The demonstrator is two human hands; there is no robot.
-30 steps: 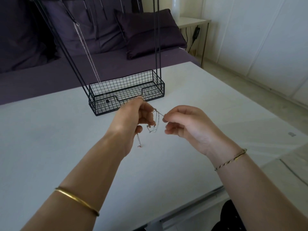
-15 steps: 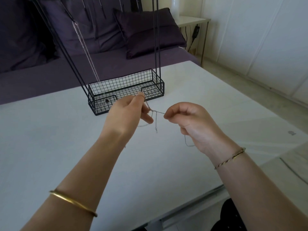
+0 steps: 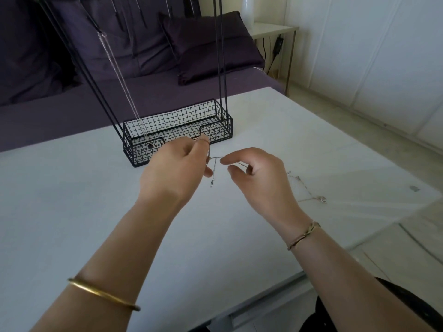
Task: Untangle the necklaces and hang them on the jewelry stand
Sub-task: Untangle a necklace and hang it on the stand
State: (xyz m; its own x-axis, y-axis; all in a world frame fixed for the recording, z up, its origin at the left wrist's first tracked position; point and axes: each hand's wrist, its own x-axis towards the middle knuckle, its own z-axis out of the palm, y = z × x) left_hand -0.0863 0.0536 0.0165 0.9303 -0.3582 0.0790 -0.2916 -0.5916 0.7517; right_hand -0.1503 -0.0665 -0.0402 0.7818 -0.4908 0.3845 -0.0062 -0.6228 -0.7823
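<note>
Left hand (image 3: 175, 171): pinches the tangled necklace (image 3: 214, 164) above the counter (image 3: 72, 212), so its knot hangs free.
Right hand (image 3: 259, 180): pinches the chain just beside, likely teasing strands apart.
Loose chain (image 3: 309, 192): lies near the counter's right edge.
Jewelry stand (image 3: 177, 130): near the far edge, with one hung necklace (image 3: 119, 75).

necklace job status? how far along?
Done: one hanging chain is on the jewelry stand. In hand: the left hand and right hand both pinch a thin held chain between them, a short end dangling. Left: free and hang it, plus the loose chain on the table; can't tell if that's a separate necklace.
</note>
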